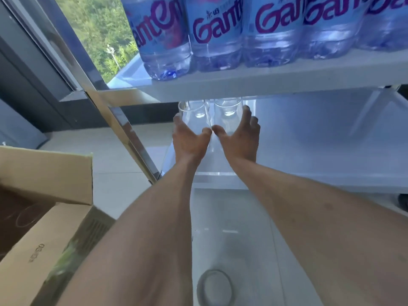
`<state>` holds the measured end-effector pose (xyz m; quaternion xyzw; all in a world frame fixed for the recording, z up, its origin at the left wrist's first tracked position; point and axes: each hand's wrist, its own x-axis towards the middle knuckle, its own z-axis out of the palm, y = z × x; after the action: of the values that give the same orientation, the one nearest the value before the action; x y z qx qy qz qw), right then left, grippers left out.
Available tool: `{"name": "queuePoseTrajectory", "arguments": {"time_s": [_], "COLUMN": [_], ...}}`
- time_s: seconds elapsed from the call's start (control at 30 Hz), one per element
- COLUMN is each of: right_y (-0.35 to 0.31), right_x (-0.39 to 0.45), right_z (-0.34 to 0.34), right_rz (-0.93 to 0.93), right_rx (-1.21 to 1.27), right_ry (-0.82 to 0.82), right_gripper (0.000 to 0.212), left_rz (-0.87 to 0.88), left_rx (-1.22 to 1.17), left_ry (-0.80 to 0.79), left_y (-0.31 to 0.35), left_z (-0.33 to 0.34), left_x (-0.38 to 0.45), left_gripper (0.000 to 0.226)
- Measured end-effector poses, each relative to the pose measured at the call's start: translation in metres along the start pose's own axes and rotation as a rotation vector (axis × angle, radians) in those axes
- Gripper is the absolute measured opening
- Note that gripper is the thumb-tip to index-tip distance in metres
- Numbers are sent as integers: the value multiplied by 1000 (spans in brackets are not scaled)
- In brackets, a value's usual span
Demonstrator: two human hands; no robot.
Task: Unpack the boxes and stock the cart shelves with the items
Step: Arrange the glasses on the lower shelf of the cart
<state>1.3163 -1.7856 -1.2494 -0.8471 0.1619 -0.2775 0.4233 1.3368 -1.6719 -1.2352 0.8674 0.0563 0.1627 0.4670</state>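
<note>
Glasses [227,107], clear and upright, are standing on the cart's middle shelf [320,138]; the left hand [189,140] and right hand [239,138] are curling around two nearer ones, thumbs touching. Water bottles [216,34] are lining the top shelf [265,82]; an open cardboard box [44,217] is sitting at left.

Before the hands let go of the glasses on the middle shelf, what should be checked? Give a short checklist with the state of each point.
1. Left hand holds the left glass: ok, its grip curls round the side.
2. Right hand holds the right glass: ok.
3. Glasses clear the upper shelf edge: cannot tell, their tops are hidden behind it.
4. Glasses stand flat on the middle shelf: cannot tell, the hands cover their bases.
5. Free room to the right on the middle shelf: ok.
6. Bottles above stand steady: ok, upright in a row.
</note>
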Motion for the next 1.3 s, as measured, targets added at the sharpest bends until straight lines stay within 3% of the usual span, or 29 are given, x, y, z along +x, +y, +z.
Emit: {"name": "queuePoseTrajectory", "arguments": {"time_s": [0.23, 0.43, 0.77, 1.3], "right_y": [0, 13, 27, 26], "right_x": [23, 32, 33, 53], "right_z": [9, 17, 26, 41], "right_rz": [25, 5, 29, 62], "right_rx": [93, 81, 18, 124], "right_ry": [15, 35, -31, -43], "right_gripper": [86, 83, 85, 79], "left_rz": [13, 90, 39, 18], "left_rx": [-37, 299, 44, -67], "left_ry": [-64, 36, 67, 30], "left_y": [-9, -21, -20, -32], "left_z": [1, 3, 19, 31], "left_x": [21, 26, 40, 62], "left_gripper": [74, 72, 59, 56]}}
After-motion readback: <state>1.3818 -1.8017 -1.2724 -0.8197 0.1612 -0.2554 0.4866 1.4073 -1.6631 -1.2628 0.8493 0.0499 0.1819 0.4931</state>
